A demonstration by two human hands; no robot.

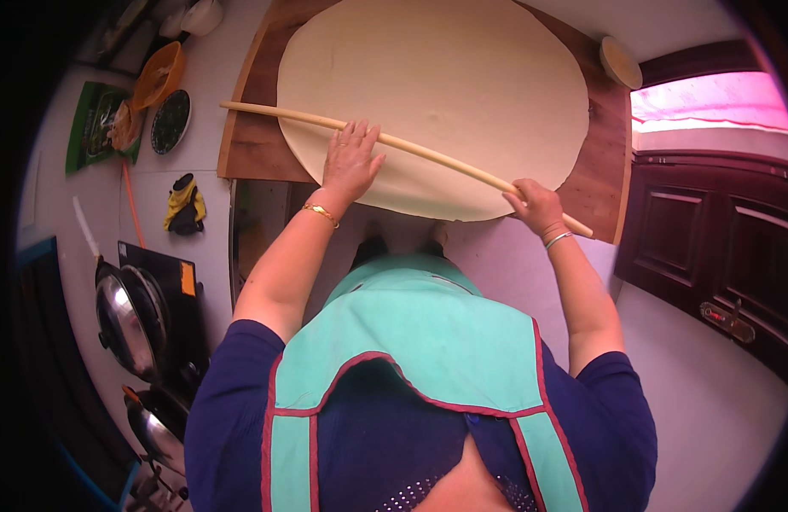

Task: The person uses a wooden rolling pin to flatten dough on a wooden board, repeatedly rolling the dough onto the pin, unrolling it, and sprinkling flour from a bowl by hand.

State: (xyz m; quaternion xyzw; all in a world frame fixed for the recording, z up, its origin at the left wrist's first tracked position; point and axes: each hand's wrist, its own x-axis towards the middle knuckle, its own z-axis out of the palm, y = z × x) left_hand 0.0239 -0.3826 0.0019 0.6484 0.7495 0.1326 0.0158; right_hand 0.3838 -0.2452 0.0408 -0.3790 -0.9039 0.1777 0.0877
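As the left hand [351, 164] lies flat on the rolling pin [445, 160], right hand [540, 208] gripping it, press the dough sheet [449, 77] evenly.

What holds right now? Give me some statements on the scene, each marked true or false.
1. The left hand and right hand touch the long pale wooden rolling pin. True.
2. The large rounded sheet of pale dough rests on the brown wooden board. True.
3. The rolling pin lies clear of the dough. False: it crosses the dough.
4. The right hand is at the pin's left end. False: it is near the right end.
5. A round orange bowl stands left of the board. True.
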